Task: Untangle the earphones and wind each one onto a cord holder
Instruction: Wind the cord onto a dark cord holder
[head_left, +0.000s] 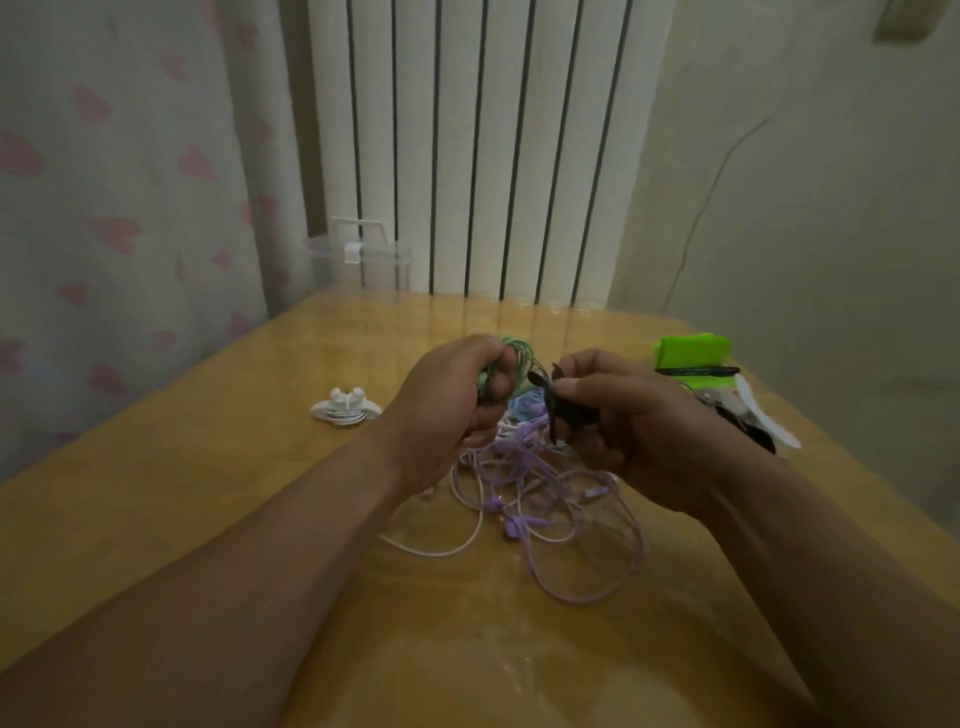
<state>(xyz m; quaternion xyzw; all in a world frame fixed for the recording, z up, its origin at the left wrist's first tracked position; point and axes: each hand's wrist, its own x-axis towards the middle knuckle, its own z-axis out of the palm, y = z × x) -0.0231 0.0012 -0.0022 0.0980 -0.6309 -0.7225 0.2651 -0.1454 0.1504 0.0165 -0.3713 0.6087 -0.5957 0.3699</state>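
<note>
Head view: your left hand (447, 397) curls its fingers round the green earphones (517, 347), while at their three o'clock your right hand (636, 421) pinches the black earphones (557, 410).

Table (182, 493): stood before the radiator (483, 156).
Cord tangle (550, 499): lay mid-table, below both hands.
Left hand (447, 410): gripped a coiled cord (517, 349), just left of the right hand (628, 426).
Second cord (551, 400): was pinched in the right hand.
Wound earphone (345, 409): lay left of the left hand, apart.
Holder pile (727, 400): lay by the right edge.
Box (358, 260): stood at the far edge, left.

Single head-worn wide-angle view, looking forward and down, close over the wooden table (208, 493), facing the radiator (467, 145)
</note>
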